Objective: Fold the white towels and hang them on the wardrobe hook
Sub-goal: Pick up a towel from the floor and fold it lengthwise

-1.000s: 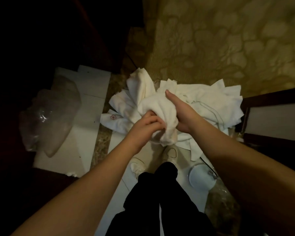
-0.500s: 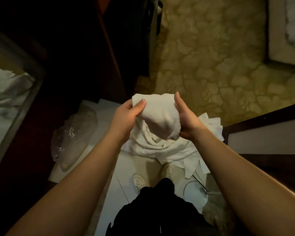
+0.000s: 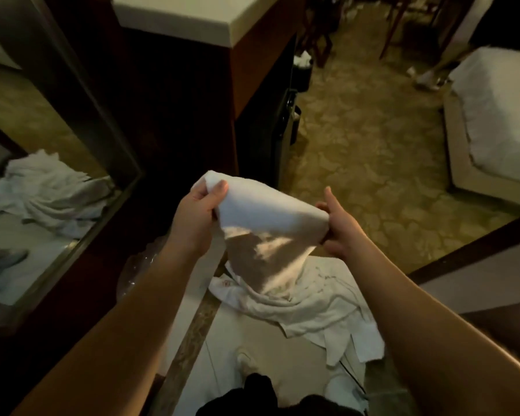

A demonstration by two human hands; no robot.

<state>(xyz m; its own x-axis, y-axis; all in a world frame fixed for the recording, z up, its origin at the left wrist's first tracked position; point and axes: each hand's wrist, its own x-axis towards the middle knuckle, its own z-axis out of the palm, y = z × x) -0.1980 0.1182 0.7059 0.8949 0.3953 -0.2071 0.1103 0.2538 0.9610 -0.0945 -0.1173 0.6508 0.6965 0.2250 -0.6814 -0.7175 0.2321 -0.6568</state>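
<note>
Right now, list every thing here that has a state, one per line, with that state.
held towel: lifted, stretched between both hands, lower part hanging, not yet folded
left hand: pinching the towel's left corner
right hand: gripping the towel's right end
towel pile: crumpled on the floor, unfolded
bed: covered with a white sheet

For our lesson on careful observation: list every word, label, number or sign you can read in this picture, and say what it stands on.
No text can be read.
A small reddish mark on a towel in the pile on the floor: too small and blurred to read.
The held towel: no text visible.
</note>
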